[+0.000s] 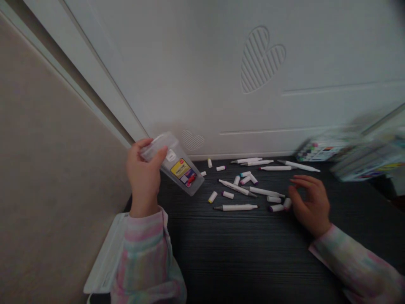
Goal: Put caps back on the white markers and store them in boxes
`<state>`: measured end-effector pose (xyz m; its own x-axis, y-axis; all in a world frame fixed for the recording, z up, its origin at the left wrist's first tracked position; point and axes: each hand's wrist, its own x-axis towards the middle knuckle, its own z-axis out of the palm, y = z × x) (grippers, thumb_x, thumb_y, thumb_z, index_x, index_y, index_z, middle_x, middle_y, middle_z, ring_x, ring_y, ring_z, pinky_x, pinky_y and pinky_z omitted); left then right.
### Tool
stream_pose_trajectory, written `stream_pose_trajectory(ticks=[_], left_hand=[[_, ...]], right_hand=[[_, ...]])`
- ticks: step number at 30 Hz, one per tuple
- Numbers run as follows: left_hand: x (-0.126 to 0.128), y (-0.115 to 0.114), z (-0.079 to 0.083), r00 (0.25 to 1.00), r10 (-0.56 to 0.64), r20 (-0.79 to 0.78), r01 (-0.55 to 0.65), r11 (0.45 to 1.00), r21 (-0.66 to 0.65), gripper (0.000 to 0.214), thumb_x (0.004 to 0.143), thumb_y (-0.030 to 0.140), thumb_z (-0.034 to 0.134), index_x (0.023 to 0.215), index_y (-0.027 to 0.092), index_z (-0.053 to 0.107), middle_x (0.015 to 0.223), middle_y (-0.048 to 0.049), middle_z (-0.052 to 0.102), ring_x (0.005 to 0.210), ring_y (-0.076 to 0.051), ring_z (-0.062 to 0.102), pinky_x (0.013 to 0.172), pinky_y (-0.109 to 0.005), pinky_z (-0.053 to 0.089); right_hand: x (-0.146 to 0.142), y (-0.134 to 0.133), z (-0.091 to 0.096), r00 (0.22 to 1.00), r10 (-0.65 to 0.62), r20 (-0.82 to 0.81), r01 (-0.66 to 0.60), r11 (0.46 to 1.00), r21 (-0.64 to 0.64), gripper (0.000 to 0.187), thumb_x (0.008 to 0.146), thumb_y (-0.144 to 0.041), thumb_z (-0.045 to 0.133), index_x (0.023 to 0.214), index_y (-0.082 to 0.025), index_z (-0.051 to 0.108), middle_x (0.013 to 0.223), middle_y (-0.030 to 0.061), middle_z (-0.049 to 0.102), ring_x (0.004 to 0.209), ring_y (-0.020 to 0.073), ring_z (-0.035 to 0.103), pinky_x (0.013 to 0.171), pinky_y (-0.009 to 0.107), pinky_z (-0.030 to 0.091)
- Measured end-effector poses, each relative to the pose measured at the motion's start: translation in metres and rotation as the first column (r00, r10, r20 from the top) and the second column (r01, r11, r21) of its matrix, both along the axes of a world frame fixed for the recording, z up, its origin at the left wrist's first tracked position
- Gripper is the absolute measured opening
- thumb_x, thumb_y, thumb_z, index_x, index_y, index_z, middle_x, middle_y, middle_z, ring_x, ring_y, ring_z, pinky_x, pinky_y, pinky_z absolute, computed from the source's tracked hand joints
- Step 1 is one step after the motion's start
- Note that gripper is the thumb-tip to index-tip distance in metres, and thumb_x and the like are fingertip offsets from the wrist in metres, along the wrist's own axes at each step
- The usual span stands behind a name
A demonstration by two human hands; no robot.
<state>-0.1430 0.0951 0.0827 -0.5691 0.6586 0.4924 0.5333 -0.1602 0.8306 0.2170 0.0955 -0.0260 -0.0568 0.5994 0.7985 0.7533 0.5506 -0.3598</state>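
Note:
My left hand [144,177] grips a clear plastic marker case [177,166] with a yellow label and holds it tilted above the dark floor. Several white markers [237,188] and loose caps [212,196] lie scattered on the dark ribbed mat [240,253] in front of me. My right hand [308,202] rests on the mat at the right end of the scatter, fingers curled loosely, its fingertips touching a purple-capped marker [277,207]. Both arms wear pastel plaid sleeves.
A white door panel [259,63] with heart reliefs stands right behind the markers. A beige wall [47,190] is on the left. A blurred box of coloured markers [319,151] sits at the right. A white flat lid [104,261] lies by my left arm.

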Motion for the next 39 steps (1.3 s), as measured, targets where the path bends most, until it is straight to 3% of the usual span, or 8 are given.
stream_pose_trajectory(ticks=[4, 8, 9, 13, 18, 28, 34, 39], left_hand=[[0.053, -0.01, 0.004, 0.876, -0.39, 0.285, 0.391, 0.919, 0.056, 0.034, 0.064, 0.031, 0.07, 0.094, 0.02, 0.058, 0.078, 0.002, 0.059, 0.064, -0.01, 0.056, 0.058, -0.022, 0.046], [0.094, -0.026, 0.005, 0.762, -0.557, 0.33, 0.596, 0.803, -0.023, 0.032, 0.065, 0.032, 0.07, 0.094, 0.021, 0.059, 0.083, 0.0004, 0.06, 0.066, -0.01, 0.056, 0.058, -0.022, 0.045], [0.1, -0.03, 0.005, 0.753, -0.576, 0.319, 0.619, 0.784, -0.046, 0.032, 0.065, 0.032, 0.07, 0.093, 0.021, 0.06, 0.088, -0.0003, 0.06, 0.07, -0.011, 0.057, 0.061, -0.022, 0.046], [0.115, -0.039, 0.003, 0.661, -0.64, 0.392, 0.708, 0.704, -0.045, 0.029, 0.068, 0.032, 0.068, 0.093, 0.022, 0.059, 0.096, -0.0006, 0.059, 0.076, -0.011, 0.056, 0.068, -0.024, 0.046], [0.117, -0.039, 0.003, 0.593, -0.661, 0.459, 0.782, 0.609, -0.132, 0.035, 0.072, 0.035, 0.063, 0.103, 0.021, 0.053, 0.098, -0.0032, 0.058, 0.081, -0.015, 0.057, 0.072, -0.028, 0.047], [0.102, -0.042, 0.013, 0.558, -0.744, 0.368, 0.829, 0.477, -0.292, 0.06, 0.069, 0.035, 0.067, 0.123, 0.027, 0.042, 0.12, -0.0066, 0.052, 0.103, -0.022, 0.054, 0.083, -0.033, 0.046], [0.098, -0.034, 0.008, 0.481, -0.676, 0.557, 0.835, 0.547, -0.058, 0.034, 0.075, 0.04, 0.061, 0.104, 0.023, 0.054, 0.093, -0.0007, 0.062, 0.08, -0.014, 0.06, 0.069, -0.025, 0.047], [0.092, -0.032, 0.007, 0.606, -0.614, 0.505, 0.748, 0.655, -0.102, 0.04, 0.081, 0.053, 0.045, 0.098, 0.019, 0.056, 0.085, -0.0029, 0.063, 0.072, -0.015, 0.06, 0.066, -0.028, 0.048]], right_hand=[[-0.011, -0.014, 0.003, 0.991, 0.117, -0.06, -0.12, 0.991, -0.058, 0.02, 0.081, -0.02, 0.049, 0.1, -0.02, 0.054, 0.094, 0.0096, 0.056, 0.089, 0.0245, 0.054, 0.079, 0.044, 0.043], [-0.039, -0.05, 0.0, 0.924, 0.36, -0.131, -0.381, 0.903, -0.198, 0.044, 0.089, -0.04, 0.03, 0.128, -0.021, 0.034, 0.107, 0.0135, 0.055, 0.091, 0.0239, 0.059, 0.076, 0.042, 0.051], [-0.047, -0.059, -0.001, 0.887, 0.426, -0.177, -0.458, 0.857, -0.235, 0.052, 0.089, -0.046, 0.025, 0.134, -0.02, 0.025, 0.113, 0.0152, 0.053, 0.095, 0.0246, 0.06, 0.076, 0.042, 0.052], [-0.07, -0.086, -0.002, 0.565, 0.545, -0.619, -0.823, 0.429, -0.373, 0.073, 0.082, -0.053, 0.043, 0.139, -0.028, 0.005, 0.135, 0.0159, 0.038, 0.119, 0.029, 0.047, 0.092, 0.048, 0.043], [-0.073, -0.087, 0.004, 0.447, 0.463, -0.766, -0.893, 0.276, -0.355, 0.072, 0.081, -0.044, 0.052, 0.138, -0.032, 0.009, 0.132, 0.0128, 0.043, 0.12, 0.0265, 0.047, 0.096, 0.047, 0.04], [-0.066, -0.086, -0.003, 0.532, 0.5, -0.683, -0.846, 0.339, -0.411, 0.074, 0.079, -0.043, 0.055, 0.138, -0.027, 0.013, 0.133, 0.0145, 0.042, 0.12, 0.0278, 0.046, 0.096, 0.046, 0.04], [-0.06, -0.084, -0.006, 0.697, 0.579, -0.424, -0.715, 0.507, -0.482, 0.08, 0.073, -0.034, 0.061, 0.138, -0.023, 0.016, 0.131, 0.0129, 0.044, 0.119, 0.0276, 0.047, 0.098, 0.04, 0.04], [-0.051, -0.087, -0.016, 0.778, 0.601, -0.186, -0.605, 0.636, -0.479, 0.09, 0.066, -0.036, 0.067, 0.139, -0.021, 0.016, 0.122, 0.0162, 0.051, 0.108, 0.0305, 0.055, 0.087, 0.041, 0.049]])
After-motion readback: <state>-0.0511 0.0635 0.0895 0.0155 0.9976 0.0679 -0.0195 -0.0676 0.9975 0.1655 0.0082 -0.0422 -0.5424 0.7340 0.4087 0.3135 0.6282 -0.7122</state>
